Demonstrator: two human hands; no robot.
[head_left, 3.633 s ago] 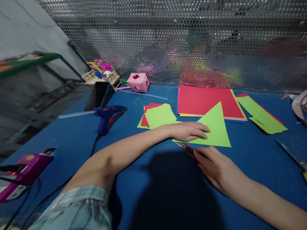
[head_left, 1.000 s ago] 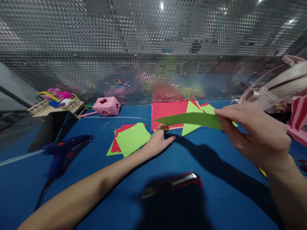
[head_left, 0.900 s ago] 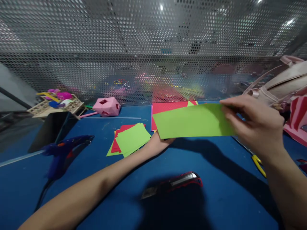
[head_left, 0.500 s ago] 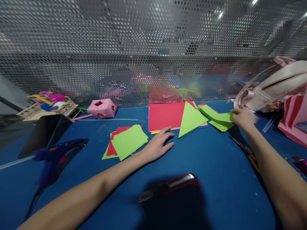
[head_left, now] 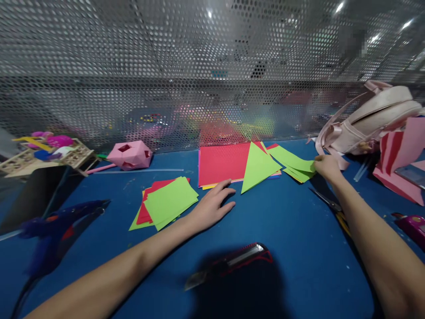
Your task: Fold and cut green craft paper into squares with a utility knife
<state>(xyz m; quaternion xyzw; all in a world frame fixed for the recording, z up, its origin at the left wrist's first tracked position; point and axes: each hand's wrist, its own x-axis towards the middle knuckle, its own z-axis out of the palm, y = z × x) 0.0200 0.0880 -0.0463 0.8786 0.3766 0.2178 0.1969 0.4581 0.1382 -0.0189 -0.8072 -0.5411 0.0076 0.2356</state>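
My left hand rests on the blue table with its fingers spread, holding nothing. It lies between a stack of green and red paper pieces and a green paper triangle. That triangle overlaps the right side of a red paper stack, whose other coloured sheets show at the edges. At the right, my right hand pinches the end of a green paper strip. More green pieces lie beneath the strip. Scissors lie just below my right hand, partly hidden by the forearm.
A utility knife lies in shadow nearest me. Left are a blue glue gun, a pink paper polyhedron and a wooden tray. A pale backpack stands right. Perforated metal closes off the back.
The view has turned slightly, so things appear further left. My right hand keeps its pinch on the green strip, and my left hand stays spread on the table.
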